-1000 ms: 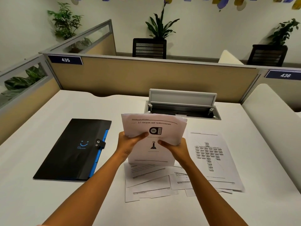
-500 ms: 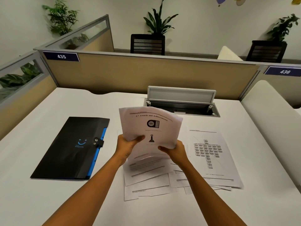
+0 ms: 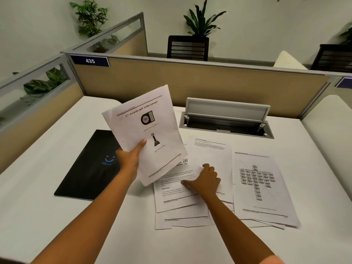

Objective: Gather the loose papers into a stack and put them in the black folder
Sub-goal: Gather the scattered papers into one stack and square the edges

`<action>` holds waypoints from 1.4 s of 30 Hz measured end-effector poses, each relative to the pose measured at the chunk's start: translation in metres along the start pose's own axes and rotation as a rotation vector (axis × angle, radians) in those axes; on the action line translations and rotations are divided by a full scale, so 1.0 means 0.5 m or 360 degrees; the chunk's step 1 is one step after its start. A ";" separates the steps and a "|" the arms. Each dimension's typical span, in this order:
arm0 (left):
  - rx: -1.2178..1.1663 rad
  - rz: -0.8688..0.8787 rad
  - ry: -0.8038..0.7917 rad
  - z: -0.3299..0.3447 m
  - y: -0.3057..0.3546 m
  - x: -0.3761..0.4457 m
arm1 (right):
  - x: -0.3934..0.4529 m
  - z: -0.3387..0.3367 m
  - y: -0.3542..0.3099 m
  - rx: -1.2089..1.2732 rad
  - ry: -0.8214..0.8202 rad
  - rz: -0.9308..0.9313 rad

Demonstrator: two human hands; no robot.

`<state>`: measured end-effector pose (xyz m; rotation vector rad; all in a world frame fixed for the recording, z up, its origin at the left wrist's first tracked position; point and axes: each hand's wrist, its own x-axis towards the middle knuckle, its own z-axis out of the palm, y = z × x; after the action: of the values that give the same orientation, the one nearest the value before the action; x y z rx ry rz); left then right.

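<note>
The left hand (image 3: 129, 159) pinches a thin sheaf of white printed sheets (image 3: 146, 134), thumb on the front, and holds it tilted above the smooth white desk (image 3: 57, 216). Its top page reads "2.7 Awards and Achievements" over two small dark pictures. The right hand (image 3: 205, 181) lies palm down with loosely curled fingers on the loose papers (image 3: 179, 197) spread flat on the desk, pressing and gripping nothing. Those sheets overlap untidily; the rightmost page (image 3: 261, 185) carries a cross-shaped chart of small boxes. The black folder (image 3: 89, 168), matte and rectangular with a small blue smile mark, lies closed just left of the papers, partly behind the lifted sheaf. A blue plate (image 3: 90, 60) on the tan fabric partition (image 3: 190, 84) reads "435". A grey metal cable hatch (image 3: 226, 119) stands open behind the papers.
</note>
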<state>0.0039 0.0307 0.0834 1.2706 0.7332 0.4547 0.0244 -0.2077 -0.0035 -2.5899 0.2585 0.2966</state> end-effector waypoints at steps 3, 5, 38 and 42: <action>-0.0040 -0.0122 0.0104 -0.015 -0.003 0.003 | 0.005 0.007 -0.011 0.0033 -0.0008 0.0004; -0.0038 -0.0140 0.0129 -0.021 -0.007 0.004 | 0.009 0.006 -0.014 0.0094 -0.0026 -0.0035; 0.0165 -0.0097 -0.0118 0.078 -0.080 -0.020 | 0.053 -0.263 0.443 0.0317 0.0459 0.0787; 0.0180 -0.0106 -0.0135 0.077 -0.090 -0.021 | 0.039 -0.272 0.452 0.0536 0.0567 0.0638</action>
<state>0.0202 -0.0145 0.0471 1.3586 0.7356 0.3067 0.0108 -0.4717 -0.0005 -2.2252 0.8798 -0.0725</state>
